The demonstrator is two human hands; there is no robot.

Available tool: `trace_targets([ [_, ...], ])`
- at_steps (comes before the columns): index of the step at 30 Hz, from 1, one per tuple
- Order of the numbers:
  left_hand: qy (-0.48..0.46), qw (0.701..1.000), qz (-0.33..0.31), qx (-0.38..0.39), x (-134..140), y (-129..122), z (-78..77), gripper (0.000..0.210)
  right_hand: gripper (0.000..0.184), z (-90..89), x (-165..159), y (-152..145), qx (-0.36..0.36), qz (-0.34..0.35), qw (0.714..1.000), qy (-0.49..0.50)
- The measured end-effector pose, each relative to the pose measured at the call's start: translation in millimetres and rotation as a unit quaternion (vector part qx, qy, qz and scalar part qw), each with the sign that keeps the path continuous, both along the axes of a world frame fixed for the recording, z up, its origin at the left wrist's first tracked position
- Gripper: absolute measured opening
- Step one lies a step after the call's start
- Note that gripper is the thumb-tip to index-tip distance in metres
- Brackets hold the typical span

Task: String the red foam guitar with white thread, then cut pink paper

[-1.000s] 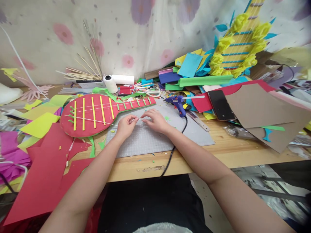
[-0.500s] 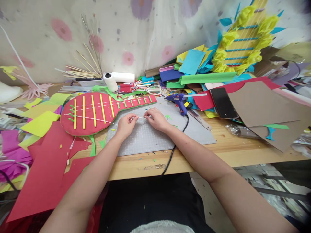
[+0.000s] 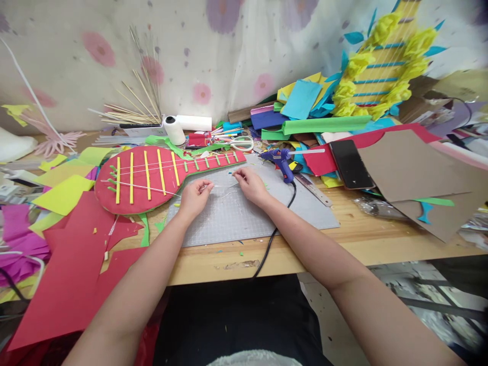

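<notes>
A thin white string [image 3: 221,186] runs between my two hands above the grey cutting mat [image 3: 244,218]. My left hand [image 3: 195,197] pinches it between thumb and fingertips, and the string continues left to the craft guitar. My right hand [image 3: 248,186] has its fingertips closed on the other end; the exact end is too fine to make out. To the left lies the red paper guitar [image 3: 139,185], with yellow strips across its body, green strips on its neck and a few strings stretched along it. A loose bit of string curls on the mat between the hands.
Behind my right hand lies a purple glue gun [image 3: 281,163], its black cord [image 3: 271,239] crossing the mat's front edge. A metal ruler [image 3: 313,190], a phone [image 3: 351,163], white scissors [image 3: 243,143] and a thread spool [image 3: 174,130] lie around. Red paper [image 3: 68,269] covers the left side.
My hands have drawn apart, the right one moving a little right and the left one slightly left, with more string showing between them. The guitar has stayed in place.
</notes>
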State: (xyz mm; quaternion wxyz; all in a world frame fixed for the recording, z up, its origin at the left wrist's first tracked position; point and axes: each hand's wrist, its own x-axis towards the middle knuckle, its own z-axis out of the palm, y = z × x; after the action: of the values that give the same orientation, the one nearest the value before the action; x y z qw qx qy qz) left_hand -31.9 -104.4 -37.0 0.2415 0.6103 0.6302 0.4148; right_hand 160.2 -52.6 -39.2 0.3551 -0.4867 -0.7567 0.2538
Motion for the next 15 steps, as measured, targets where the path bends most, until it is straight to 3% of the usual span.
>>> trace_targets([
  [5, 0.032, 0.999, -0.006, 0.005, -0.4, 1.2, -6.3, 0.024, 0.017, 0.0, -6.7, -8.5, 0.071, 0.114, 0.99, -0.042],
  [15, 0.047, 0.999, -0.013, 0.003, 1.1, 0.8, -4.5, 0.024, 0.013, 1.4, -11.0, -8.4, 0.061, 0.149, 0.98, -0.12],
])
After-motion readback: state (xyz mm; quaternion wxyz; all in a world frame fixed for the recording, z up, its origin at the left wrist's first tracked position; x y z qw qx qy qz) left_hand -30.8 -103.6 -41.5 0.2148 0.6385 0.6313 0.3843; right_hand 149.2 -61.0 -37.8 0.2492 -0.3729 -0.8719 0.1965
